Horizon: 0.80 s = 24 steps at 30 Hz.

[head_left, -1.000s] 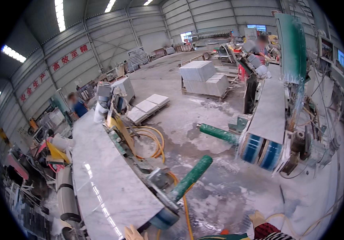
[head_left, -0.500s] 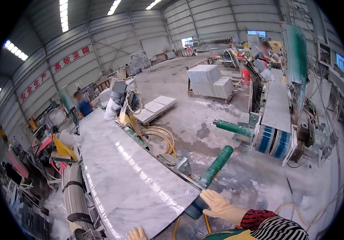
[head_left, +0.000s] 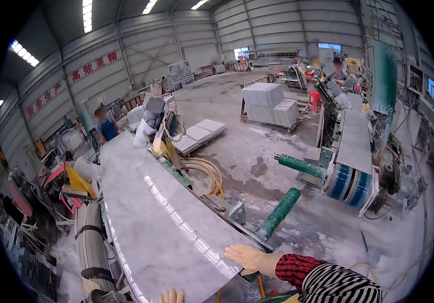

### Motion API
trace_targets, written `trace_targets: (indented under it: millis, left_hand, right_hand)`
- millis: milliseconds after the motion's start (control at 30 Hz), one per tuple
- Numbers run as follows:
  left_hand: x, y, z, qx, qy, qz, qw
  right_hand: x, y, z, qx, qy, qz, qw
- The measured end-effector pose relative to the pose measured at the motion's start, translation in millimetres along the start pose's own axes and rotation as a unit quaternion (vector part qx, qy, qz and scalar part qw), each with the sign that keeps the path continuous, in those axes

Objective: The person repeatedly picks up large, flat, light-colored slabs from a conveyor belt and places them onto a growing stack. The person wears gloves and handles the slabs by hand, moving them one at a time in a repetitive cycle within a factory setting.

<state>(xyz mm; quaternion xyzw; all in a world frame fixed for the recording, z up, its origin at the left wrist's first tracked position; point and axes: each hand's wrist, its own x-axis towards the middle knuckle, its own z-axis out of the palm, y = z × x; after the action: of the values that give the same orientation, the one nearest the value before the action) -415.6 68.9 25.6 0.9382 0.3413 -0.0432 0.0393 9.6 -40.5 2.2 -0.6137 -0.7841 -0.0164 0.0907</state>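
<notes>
A long polished slab (head_left: 161, 217), white with grey veins, stretches away from me on a machine bed. My right hand (head_left: 246, 258), in a cream rubber glove, lies flat on the slab's near right corner with its fingers stretched out. At the slab's near edge, only the gloved fingers of my left hand (head_left: 171, 296) show, resting over the stone; its palm is cut off by the lower rim. Neither hand has anything gripped. Just beyond my right hand a green roller (head_left: 279, 214) juts out from the machine's side.
A polishing head (head_left: 151, 118) stands over the slab's far end, near a person in blue (head_left: 108, 127). Yellow hoses (head_left: 204, 174) loop beside the bed. Stacked tiles (head_left: 267, 103) stand on the floor. Another belt machine (head_left: 350, 146) runs along the right. Bundled strips (head_left: 92, 247) lie left.
My right hand has moved left from the slab's corner edge onto its top. My left fingers stay at the near edge. The whole view has shifted slightly.
</notes>
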Motion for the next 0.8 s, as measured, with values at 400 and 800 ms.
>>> trace_targets:
  millis: [400, 800]
  left_hand:
    - [-0.3, 5.0, -1.8, -0.005, -0.006, 0.000, 1.000]
    - [-5.3, 2.0, 7.6, 0.037, -0.008, 0.005, 0.999]
  right_hand:
    - [0.0, 0.8, -0.1, 0.012, 0.007, 0.001, 1.000]
    - [-3.2, -1.8, 11.9, -0.008, 0.114, -0.008, 0.993]
